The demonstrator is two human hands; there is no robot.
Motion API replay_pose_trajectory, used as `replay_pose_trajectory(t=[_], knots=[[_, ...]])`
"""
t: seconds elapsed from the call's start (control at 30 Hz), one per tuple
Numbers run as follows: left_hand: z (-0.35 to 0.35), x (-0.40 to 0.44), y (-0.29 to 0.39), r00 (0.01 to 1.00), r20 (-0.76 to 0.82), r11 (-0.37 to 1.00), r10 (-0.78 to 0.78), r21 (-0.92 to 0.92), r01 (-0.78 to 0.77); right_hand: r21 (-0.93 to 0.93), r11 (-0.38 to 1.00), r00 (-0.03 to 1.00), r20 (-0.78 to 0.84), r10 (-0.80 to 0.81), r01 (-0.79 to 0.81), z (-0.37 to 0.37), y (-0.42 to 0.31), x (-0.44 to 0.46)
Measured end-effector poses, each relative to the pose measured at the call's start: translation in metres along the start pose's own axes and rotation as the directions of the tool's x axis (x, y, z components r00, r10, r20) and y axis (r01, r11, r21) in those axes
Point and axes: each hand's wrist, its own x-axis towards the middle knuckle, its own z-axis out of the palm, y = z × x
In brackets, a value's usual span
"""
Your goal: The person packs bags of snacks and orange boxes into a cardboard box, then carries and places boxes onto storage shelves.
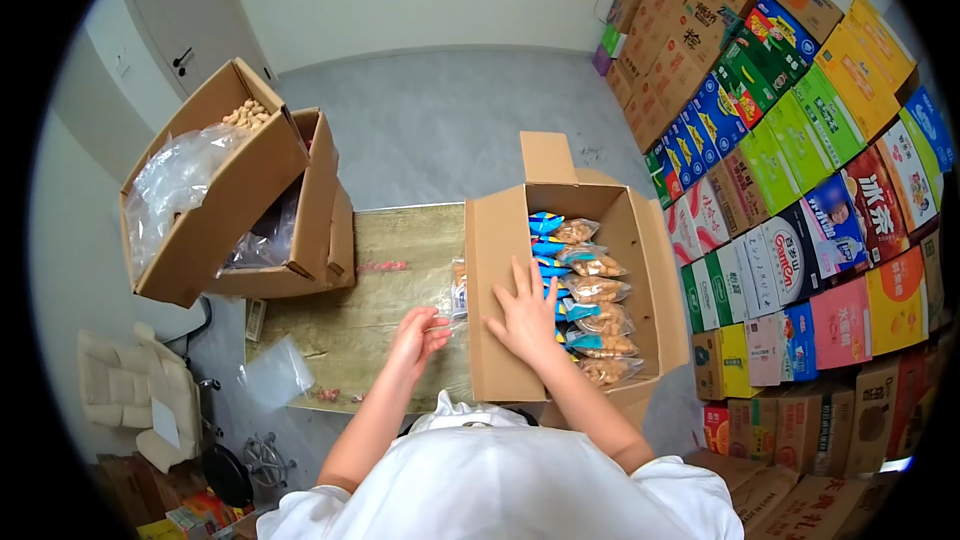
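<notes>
Live from my end: R hand lies over the carton flap, fingers spread apart, tips by the blue ends of the pkts, which sit in a row inside the carton. L hand hangs over the table, fingers loosely curled, nothing in them that I can see. Pkts look light, prob. slick film w/ brittle bits inside (can't ID contents from here). I'd pinch a blue end, w/ no squeeze on the clear belly. Flap's stiff-ish, should bend at its crease.
</notes>
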Motion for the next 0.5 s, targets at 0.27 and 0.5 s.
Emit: replay_pose_trajectory(t=[0.27, 0.5], knots=[[-0.029, 0.060, -0.038, 0.986, -0.055, 0.974, -0.160, 0.155, 0.167, -0.093, 0.940, 0.930, 0.145, 0.339, -0.328, 0.027, 0.007, 0.005], [-0.036, 0.141, -0.090, 0.973, -0.230, 0.864, -0.025, 0.484, 0.137, -0.095, 0.907, 0.891, 0.170, 0.421, -0.411, 0.034, 0.009, 0.006]])
